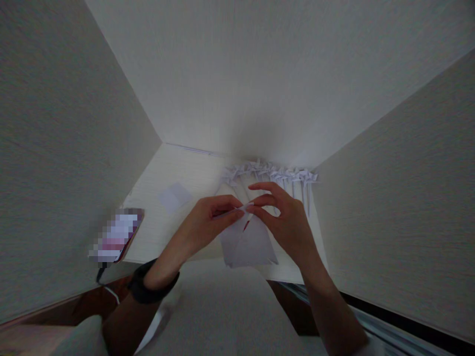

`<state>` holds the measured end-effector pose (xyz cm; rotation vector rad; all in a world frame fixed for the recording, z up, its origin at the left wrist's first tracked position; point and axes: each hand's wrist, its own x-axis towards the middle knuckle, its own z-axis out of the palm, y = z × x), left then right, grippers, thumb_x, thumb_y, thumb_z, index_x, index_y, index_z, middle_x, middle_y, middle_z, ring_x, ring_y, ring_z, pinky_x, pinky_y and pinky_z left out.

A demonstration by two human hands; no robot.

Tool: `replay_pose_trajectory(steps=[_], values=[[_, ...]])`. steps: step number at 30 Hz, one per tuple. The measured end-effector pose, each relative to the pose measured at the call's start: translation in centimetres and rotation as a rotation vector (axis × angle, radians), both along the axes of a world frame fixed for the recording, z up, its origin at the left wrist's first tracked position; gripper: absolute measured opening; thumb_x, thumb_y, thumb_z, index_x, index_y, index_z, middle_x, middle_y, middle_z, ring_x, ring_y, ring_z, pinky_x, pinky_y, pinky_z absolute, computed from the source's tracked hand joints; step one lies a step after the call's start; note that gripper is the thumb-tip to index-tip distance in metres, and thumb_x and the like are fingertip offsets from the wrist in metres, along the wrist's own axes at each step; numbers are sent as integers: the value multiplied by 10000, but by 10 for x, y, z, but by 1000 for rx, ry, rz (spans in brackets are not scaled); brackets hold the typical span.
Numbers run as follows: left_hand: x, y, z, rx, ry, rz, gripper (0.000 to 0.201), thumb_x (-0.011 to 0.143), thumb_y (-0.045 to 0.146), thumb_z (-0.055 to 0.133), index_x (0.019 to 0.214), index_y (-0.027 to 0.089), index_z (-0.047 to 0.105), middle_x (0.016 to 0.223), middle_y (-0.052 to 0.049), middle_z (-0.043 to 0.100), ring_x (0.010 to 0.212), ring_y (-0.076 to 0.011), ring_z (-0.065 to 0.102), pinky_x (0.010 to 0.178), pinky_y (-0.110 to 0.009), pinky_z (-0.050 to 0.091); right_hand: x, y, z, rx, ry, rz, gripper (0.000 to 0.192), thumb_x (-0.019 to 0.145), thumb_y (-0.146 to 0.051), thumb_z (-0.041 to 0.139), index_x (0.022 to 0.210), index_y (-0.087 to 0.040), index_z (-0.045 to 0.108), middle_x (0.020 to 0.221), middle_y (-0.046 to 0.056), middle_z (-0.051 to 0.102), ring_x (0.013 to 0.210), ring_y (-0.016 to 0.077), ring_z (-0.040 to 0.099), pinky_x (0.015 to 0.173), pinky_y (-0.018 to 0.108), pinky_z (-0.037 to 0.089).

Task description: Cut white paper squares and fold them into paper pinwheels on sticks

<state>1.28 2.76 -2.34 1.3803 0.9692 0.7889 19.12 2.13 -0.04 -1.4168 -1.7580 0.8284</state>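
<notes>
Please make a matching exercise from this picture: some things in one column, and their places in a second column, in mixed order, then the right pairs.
Things
1. phone
2. row of folded paper pinwheels
3. black wristband
4. white paper being folded

Places
A. on the left wrist
B. along the back wall of the desk
C. pinched between the left hand and the right hand
D. at the left edge of the desk, with a cable plugged in

Pairs: 1-D, 2-B, 3-A, 4-C
</notes>
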Motion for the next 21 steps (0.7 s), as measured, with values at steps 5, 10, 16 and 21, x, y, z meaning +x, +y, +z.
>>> replay_pose_trajectory(steps=[5, 10, 16, 21], values=[[1, -3, 6, -10, 31, 44, 184, 809, 280, 616, 946, 177, 681, 715, 4, 692, 660, -135, 631, 615, -226, 471, -3, 1, 1, -40, 113, 25, 92, 783, -158, 711, 796, -201, 631, 768, -16, 709, 754, 140, 690, 742, 257, 526], [6, -6, 5, 3, -35, 106, 117, 798, 253, 615, 794, 169, 697, 763, -9, 718, 725, -144, 650, 672, -226, 489, -7, -5, -2, 255, 7, 82, 104, 798, -78, 682, 782, -173, 642, 824, 32, 688, 805, 147, 650, 750, 265, 506], [7, -6, 1, -122, -154, 217, 102, 774, 258, 667, 769, 170, 718, 719, 2, 720, 672, -116, 624, 631, -190, 461, -6, -10, -8, 625, -257, 168, 109, 875, -92, 591, 892, -156, 679, 920, 97, 729, 857, 197, 648, 773, 340, 513], [4, -6, 2, -261, -265, 185, 99, 734, 264, 720, 782, 177, 728, 706, 1, 735, 678, -116, 644, 648, -187, 471, -6, -10, -7, 625, -227, 169, 154, 887, -109, 579, 968, -189, 683, 1002, 90, 732, 914, 196, 655, 800, 352, 506]])
